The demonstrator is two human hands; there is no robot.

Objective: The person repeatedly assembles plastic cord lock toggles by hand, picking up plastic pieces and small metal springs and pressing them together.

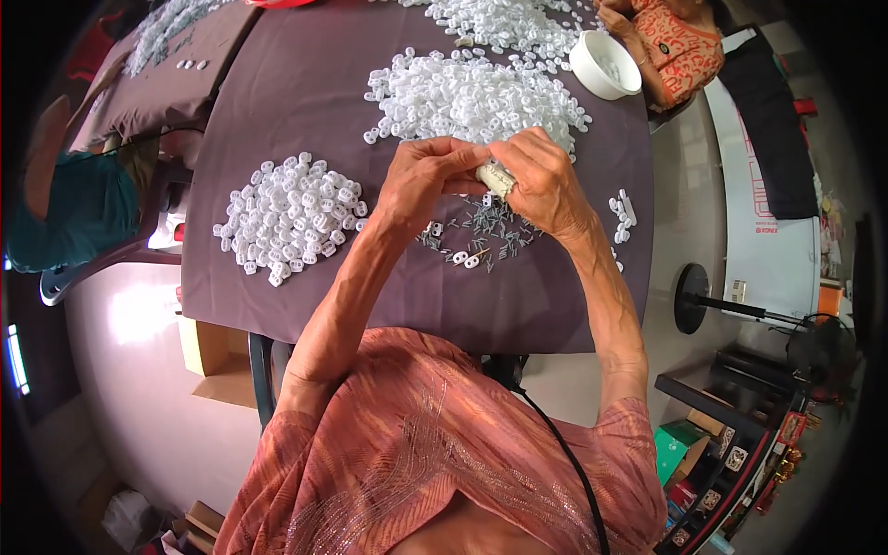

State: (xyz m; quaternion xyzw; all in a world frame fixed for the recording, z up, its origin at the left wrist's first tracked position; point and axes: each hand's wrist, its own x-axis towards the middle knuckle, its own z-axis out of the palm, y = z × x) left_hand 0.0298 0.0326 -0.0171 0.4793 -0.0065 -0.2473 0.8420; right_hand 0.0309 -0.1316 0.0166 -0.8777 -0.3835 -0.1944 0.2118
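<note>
My right hand (541, 183) is closed around a short, pale, wrapped cylinder (497, 179), perhaps a tool handle. Against its far end, my left hand (427, 176) has thumb and fingers pinched together; whatever is between them is too small or hidden to make out. Both hands meet above the table, at the near edge of a big heap of small white plastic pieces (453, 97) with holes. Below them lie scattered small grey pins (498, 231) and a few loose white pieces (465, 260). To the left is another pile of white pieces (291, 217).
A white bowl (606, 67) stands at the far right of the brown-covered table (305, 102), near another person in orange (680, 55). More white pieces (499, 23) lie farther back. At left, someone in teal (74, 208) sits by a second table (176, 92). A black cable (564, 435) crosses my front.
</note>
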